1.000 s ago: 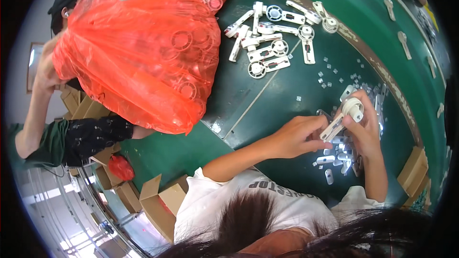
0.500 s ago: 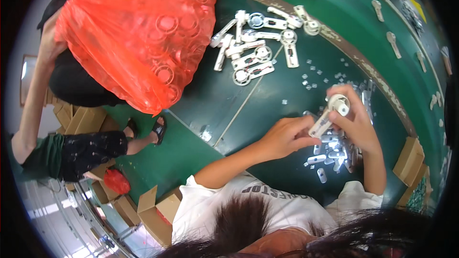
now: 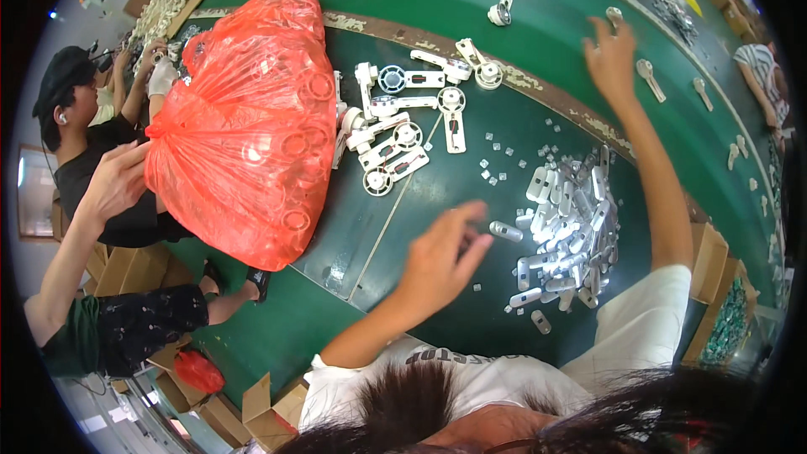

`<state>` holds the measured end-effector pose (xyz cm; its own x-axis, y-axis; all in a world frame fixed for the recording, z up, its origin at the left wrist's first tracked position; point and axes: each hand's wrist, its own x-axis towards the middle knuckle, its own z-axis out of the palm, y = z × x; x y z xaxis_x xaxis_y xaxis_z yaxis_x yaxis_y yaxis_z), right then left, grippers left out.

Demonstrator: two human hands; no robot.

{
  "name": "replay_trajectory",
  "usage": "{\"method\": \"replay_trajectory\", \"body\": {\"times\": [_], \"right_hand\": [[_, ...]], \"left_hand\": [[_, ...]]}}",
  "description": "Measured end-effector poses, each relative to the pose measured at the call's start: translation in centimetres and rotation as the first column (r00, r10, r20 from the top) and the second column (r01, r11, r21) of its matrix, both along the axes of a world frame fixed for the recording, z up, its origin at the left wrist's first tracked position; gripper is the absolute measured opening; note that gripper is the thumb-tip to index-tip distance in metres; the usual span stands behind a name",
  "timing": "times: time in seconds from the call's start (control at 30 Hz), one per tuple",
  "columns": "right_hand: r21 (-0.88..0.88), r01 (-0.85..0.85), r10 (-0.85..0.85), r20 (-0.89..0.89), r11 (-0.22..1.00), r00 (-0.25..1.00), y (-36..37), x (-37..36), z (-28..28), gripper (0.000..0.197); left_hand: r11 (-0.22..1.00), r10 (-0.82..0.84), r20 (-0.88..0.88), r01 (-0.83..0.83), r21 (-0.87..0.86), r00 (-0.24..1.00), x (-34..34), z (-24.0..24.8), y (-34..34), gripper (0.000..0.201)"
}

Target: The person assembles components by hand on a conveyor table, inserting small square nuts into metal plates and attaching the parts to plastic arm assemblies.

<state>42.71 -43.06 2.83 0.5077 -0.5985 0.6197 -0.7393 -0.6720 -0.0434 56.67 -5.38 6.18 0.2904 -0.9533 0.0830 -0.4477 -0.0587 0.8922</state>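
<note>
Over the green belt my right hand (image 3: 611, 59) is stretched out with its fingers apart. A white handle-shaped part (image 3: 614, 14) lies at its fingertips; whether they touch is blurred. My left hand (image 3: 441, 261) hovers over the dark green table, open and holding nothing. Close to its fingertips is a silver oval piece (image 3: 505, 231), beside a pile of similar silver oval pieces (image 3: 559, 240). Small clear square bits (image 3: 496, 147) are scattered above the pile. Farther left lies a cluster of white parts with round ring ends (image 3: 405, 136).
A co-worker's hand (image 3: 118, 181) grips a bulging red plastic bag (image 3: 244, 143) on the table's left. More white parts, such as one spoon-shaped part (image 3: 650, 80), lie along the green belt (image 3: 563, 42). Cardboard boxes (image 3: 710, 261) stand at the right; others are at lower left.
My hands have parted, and the white part they held together is gone from between them. My right hand has reached up over the belt. The red bag has come lower in view.
</note>
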Motion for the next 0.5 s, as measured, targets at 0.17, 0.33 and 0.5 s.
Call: {"method": "replay_trajectory", "body": {"times": [0.17,0.33,0.5], "right_hand": [[0.159,-0.523,0.544,-0.146,0.837,0.826,12.0,7.3,3.3,0.046],[0.250,-0.634,0.658,-0.017,0.732,0.753,13.6,15.5,2.6,0.048],[0.417,-0.672,0.773,-0.140,0.612,0.618,13.7,17.9,2.0,0.046]], "left_hand": [[0.973,0.232,0.758,-0.142,-0.183,0.609,10.6,0.5,-4.7,0.071],[0.962,0.248,0.733,-0.250,-0.109,0.633,12.3,-1.8,-6.9,0.078],[0.969,0.235,0.638,-0.231,-0.092,0.734,11.2,-0.8,-6.1,0.052]]}}
